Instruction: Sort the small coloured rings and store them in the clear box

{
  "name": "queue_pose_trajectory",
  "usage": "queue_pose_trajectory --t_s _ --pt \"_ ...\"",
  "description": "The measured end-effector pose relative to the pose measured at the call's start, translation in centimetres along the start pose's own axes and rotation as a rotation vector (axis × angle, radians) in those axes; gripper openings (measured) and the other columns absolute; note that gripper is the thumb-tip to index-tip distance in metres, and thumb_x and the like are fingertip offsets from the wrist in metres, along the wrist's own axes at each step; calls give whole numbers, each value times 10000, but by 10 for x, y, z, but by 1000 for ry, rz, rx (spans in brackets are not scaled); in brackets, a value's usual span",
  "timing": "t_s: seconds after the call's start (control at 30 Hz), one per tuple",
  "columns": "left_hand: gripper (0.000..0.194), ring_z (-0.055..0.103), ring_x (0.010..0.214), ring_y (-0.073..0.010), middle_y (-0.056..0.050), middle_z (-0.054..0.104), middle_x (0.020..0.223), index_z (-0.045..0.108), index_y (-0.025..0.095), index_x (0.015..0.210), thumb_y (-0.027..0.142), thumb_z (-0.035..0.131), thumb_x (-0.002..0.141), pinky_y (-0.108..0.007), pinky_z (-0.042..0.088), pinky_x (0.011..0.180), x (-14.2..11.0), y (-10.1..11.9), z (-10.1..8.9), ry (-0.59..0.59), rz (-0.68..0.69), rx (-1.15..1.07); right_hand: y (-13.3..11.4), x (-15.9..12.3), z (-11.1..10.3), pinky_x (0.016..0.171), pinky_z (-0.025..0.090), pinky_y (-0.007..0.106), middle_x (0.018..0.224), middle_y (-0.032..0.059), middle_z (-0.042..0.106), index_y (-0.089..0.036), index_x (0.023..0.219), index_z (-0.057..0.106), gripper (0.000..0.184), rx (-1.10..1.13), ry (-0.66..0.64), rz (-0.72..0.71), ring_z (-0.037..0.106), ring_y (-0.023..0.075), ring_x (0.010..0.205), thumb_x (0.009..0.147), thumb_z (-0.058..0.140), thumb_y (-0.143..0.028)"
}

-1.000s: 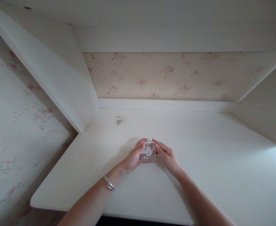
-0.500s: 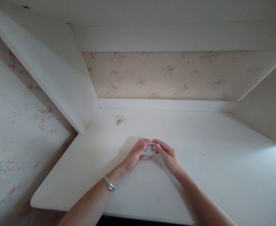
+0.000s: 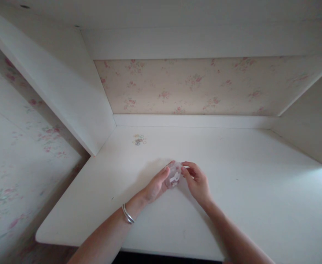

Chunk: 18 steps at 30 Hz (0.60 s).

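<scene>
A small clear plastic case (image 3: 174, 175) with white shapes on or inside it is held over the middle of the desk, tilted. My left hand (image 3: 157, 185) grips its left side, thumb on the front face and fingers behind. At its upper right corner, the bent fingers and thumb of my right hand (image 3: 196, 180) pinch the edge. Whatever lies within the pinch is too small to make out. Two silver bangles (image 3: 128, 213) circle my left wrist.
Several small coloured loops (image 3: 139, 140), like rubber bands, lie in a cluster toward the back left of the white desk (image 3: 248, 209). A side panel (image 3: 56, 80) rises at the left, another (image 3: 314, 117) at the right. Floral wallpaper (image 3: 188, 88) covers the back.
The case has turned and tilted, its right side rising. My right fingers have curled more at its upper right corner. The view has shifted slightly.
</scene>
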<state>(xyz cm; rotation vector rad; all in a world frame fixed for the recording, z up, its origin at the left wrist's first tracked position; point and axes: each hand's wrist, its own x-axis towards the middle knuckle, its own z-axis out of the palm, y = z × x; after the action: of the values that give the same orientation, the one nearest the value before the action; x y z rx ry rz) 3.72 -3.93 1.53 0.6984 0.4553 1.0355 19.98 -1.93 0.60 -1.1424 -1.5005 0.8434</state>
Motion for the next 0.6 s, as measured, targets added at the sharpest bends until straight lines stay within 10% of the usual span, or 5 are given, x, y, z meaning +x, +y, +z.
queue_pose_trajectory --t_s 0.27,0.6 --pt "609 514 1166 -249 -111 527 1305 398 261 1362 334 655 815 -393 361 990 -2 4 -2 119 80 116 -8 -10 2 840 549 368 1280 103 536 -244 1358 443 663 -153 -207 -207 596 226 1026 759 691 -378" --pt "597 526 1130 -244 -113 527 1270 439 256 1320 316 692 782 -375 388 954 -2 5 -2 106 153 170 -11 -7 -2 852 560 394 1291 109 511 -252 1346 467 611 -22 -241 -179 585 237 1053 779 678 -344"
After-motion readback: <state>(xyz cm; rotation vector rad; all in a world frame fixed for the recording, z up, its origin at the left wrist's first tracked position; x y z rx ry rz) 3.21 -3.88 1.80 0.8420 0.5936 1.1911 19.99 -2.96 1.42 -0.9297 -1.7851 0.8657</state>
